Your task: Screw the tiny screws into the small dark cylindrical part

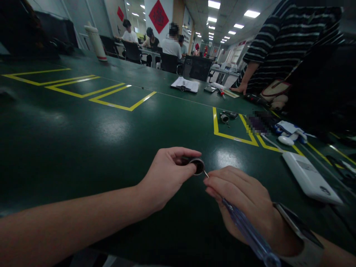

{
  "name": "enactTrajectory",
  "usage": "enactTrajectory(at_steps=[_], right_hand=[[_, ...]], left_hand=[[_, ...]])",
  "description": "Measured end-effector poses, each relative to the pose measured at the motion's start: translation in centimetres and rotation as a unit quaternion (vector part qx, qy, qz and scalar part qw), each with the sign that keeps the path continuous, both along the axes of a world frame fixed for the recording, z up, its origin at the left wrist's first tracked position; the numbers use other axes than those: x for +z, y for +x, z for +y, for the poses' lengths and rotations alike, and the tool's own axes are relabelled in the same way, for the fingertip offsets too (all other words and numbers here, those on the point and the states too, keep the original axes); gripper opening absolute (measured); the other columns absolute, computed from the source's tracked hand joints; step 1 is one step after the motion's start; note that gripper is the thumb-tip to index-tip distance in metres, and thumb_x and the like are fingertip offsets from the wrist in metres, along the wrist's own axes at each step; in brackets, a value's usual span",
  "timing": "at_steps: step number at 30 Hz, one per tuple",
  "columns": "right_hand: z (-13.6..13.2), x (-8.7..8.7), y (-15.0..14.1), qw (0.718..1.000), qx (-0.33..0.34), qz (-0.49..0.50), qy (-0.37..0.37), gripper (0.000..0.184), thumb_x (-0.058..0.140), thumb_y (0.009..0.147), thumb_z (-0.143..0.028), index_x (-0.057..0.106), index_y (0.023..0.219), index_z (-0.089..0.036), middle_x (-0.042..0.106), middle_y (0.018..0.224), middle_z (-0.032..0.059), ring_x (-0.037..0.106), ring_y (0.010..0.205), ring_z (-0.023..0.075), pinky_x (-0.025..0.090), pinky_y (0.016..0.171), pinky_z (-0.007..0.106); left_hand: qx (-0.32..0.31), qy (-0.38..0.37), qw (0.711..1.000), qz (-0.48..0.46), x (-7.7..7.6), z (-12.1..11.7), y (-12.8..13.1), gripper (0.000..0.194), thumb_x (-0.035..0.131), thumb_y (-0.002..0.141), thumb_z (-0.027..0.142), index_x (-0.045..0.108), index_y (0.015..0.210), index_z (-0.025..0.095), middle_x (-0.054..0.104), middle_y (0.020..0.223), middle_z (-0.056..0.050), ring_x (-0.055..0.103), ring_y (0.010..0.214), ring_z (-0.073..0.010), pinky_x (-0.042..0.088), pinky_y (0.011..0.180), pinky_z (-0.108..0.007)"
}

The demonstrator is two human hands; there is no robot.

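Pinched between the thumb and fingers of my left hand (pixel 167 176) is a small dark cylindrical part (pixel 198 166) with a round metal rim, its open end turned toward me. My right hand (pixel 241 196) is closed around a screwdriver (pixel 247 230) with a clear bluish handle. The thin metal shaft points up and left, and its tip is at the rim of the cylinder; whether it touches cannot be made out. Farther off, similar dark metal parts (pixel 224 118) lie inside a yellow-taped box on the green table (pixel 155 129).
To the right lie a white power bank (pixel 311 178) and a blue-and-white cloth (pixel 290 129). Across the table are a clipboard (pixel 185 84), a phone (pixel 210 89) and a red-tipped tool (pixel 222 94). A person in a striped shirt (pixel 289 40) leans there. A pale bottle (pixel 96 41) stands far left.
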State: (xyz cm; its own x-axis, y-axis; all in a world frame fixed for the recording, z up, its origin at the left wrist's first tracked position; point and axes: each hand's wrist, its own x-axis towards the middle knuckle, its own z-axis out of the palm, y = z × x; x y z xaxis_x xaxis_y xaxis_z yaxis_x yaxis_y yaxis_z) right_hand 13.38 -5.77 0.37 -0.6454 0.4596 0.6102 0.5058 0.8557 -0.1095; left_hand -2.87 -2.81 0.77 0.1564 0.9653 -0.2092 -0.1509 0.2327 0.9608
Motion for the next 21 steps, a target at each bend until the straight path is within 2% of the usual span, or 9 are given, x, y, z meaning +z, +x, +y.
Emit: enactTrajectory(at_steps=[11,18,21], right_hand=[[0.06,0.23,-0.02,1.000,-0.002,0.001,0.001,0.012,0.046,0.085,-0.009,0.056,0.089,-0.014,0.067,0.080,0.0086,0.062,0.071,0.0185,0.050,0.062,0.031],[-0.06,0.40,0.07,0.994,-0.011,0.072,-0.079,0.016,0.046,0.083,-0.008,0.057,0.091,-0.017,0.067,0.080,0.0058,0.063,0.073,0.0166,0.051,0.066,0.030],[0.02,0.36,0.03,0.992,-0.018,0.084,-0.092,0.017,0.046,0.083,-0.008,0.057,0.091,-0.018,0.067,0.079,0.0047,0.063,0.073,0.0164,0.051,0.067,0.030]], left_hand=[[-0.016,0.001,1.000,0.000,-0.07,0.07,-0.21,0.022,0.067,0.062,0.006,0.071,0.082,0.014,0.071,0.070,-0.002,0.063,0.066,-0.0127,0.050,0.070,-0.026],[-0.014,0.012,1.000,0.010,-0.25,0.12,-0.25,0.021,0.067,0.063,0.008,0.071,0.083,0.014,0.071,0.072,-0.002,0.064,0.066,-0.0126,0.051,0.068,-0.025],[-0.012,0.010,1.000,0.013,-0.24,0.11,-0.19,0.021,0.067,0.063,0.008,0.071,0.082,0.014,0.071,0.071,-0.002,0.064,0.066,-0.0133,0.051,0.068,-0.026]])
